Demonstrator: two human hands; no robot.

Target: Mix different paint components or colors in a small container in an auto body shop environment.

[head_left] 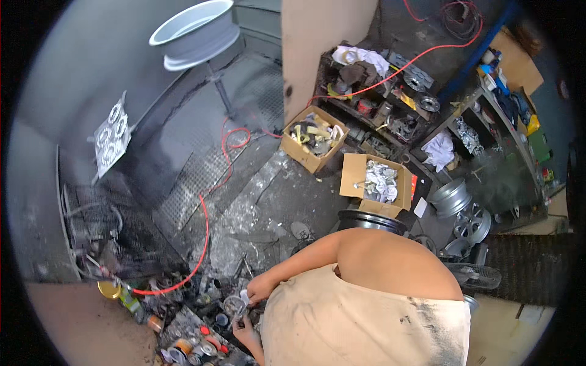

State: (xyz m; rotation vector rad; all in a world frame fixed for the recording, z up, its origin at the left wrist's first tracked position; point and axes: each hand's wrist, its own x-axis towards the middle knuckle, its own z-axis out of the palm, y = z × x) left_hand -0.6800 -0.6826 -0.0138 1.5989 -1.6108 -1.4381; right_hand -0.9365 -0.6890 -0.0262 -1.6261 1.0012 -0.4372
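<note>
Bent over a clutter of cans and cups, the person in the soiled cream sleeveless top (pixel 360 323) works between six and seven o'clock from the middle of the view. The two hands are close together but apart. The right hand (pixel 261 289), at the end of the bare arm reaching across from four o'clock, pinches a small white piece (pixel 245 297) in its fingers. The left hand (pixel 245 334) is just below, towards six; I can't tell whether its fingers grip anything. A clear cup (pixel 232 304) sits right beside both, on the nine o'clock side of the white piece.

At seven o'clock I see an orange-and-white can (pixel 183 346) among others, and out at eight a gold round tin (pixel 110 289). A red hose (pixel 206 235) curves down towards that side. Up at eleven stands a pale wheel rim (pixel 201 39) on a post. Just off centre, towards one, is a cardboard box (pixel 294 150) of scraps; a black rim (pixel 372 220) lies at four, partly behind the arm.
</note>
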